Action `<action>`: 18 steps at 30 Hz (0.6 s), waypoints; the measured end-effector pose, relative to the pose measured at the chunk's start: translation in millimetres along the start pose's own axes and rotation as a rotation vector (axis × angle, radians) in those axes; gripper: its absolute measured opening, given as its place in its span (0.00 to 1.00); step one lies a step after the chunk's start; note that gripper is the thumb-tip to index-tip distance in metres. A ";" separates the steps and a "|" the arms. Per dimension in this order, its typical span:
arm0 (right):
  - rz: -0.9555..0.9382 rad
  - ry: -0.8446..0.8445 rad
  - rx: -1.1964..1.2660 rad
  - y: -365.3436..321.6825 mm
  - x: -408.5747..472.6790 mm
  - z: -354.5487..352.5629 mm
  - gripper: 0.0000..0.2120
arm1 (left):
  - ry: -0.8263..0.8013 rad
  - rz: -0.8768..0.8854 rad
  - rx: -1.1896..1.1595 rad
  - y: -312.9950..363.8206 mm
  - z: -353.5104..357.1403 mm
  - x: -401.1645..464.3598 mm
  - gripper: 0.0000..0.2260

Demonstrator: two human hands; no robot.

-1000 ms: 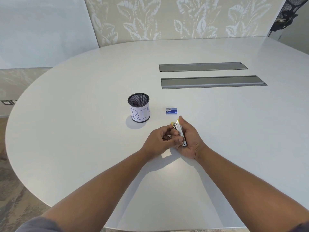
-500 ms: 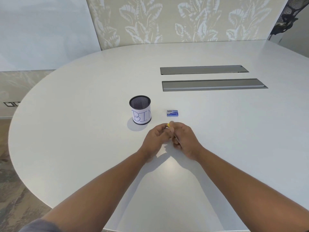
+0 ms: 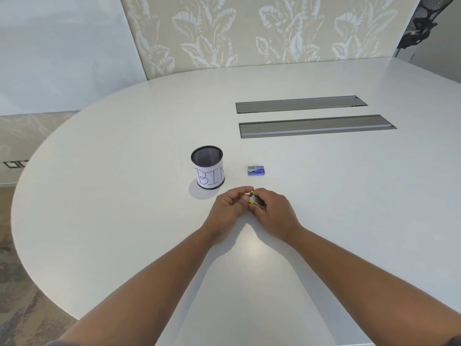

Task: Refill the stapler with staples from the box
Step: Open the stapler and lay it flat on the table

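A small stapler [image 3: 258, 203], yellow with a shiny metal part, sits between both hands just above the white table [image 3: 124, 221]. My right hand [image 3: 274, 213] wraps around it from the right. My left hand [image 3: 229, 208] pinches its front end with thumb and fingertips; most of the stapler is hidden by the fingers. A small blue staple box [image 3: 256, 170] lies closed on the table a short way beyond the hands, untouched.
A black mesh cup [image 3: 207, 167] with a paper label reading "BIN" stands left of the staple box. Two grey cable hatches [image 3: 316, 126] are set in the table further back. A dark chair [image 3: 421, 23] shows at the top right.
The stapler was hidden between the closed hands half a second ago; now its metal part shows again, and my left fingers have shifted to its front end. Box and cup are unmoved.
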State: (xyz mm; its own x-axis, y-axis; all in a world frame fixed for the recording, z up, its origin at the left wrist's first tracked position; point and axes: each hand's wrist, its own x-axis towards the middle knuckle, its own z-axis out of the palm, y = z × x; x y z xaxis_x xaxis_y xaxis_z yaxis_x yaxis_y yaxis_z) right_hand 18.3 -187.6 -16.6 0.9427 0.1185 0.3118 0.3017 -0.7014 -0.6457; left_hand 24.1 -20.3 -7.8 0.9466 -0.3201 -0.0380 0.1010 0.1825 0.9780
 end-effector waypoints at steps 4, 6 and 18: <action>0.019 -0.012 0.001 0.6 0.1 -3.6 0.08 | 0.016 0.011 0.012 2.7 2.7 -0.4 0.10; 0.024 -0.017 0.023 -0.6 -0.5 -4.0 0.08 | 0.022 0.011 0.014 2.5 1.9 -0.5 0.10; 0.103 -0.017 0.275 -5.4 -6.9 -4.7 0.18 | 0.221 -0.037 -0.212 -0.6 3.4 5.0 0.03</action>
State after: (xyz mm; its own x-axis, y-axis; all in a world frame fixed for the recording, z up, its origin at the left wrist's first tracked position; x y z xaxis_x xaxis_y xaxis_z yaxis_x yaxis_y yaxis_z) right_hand 9.5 -187.8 -12.0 0.9718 0.0697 0.2251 0.2296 -0.4941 -0.8386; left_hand 27.8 -25.1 -7.8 0.9825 -0.1242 -0.1389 0.1759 0.3724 0.9113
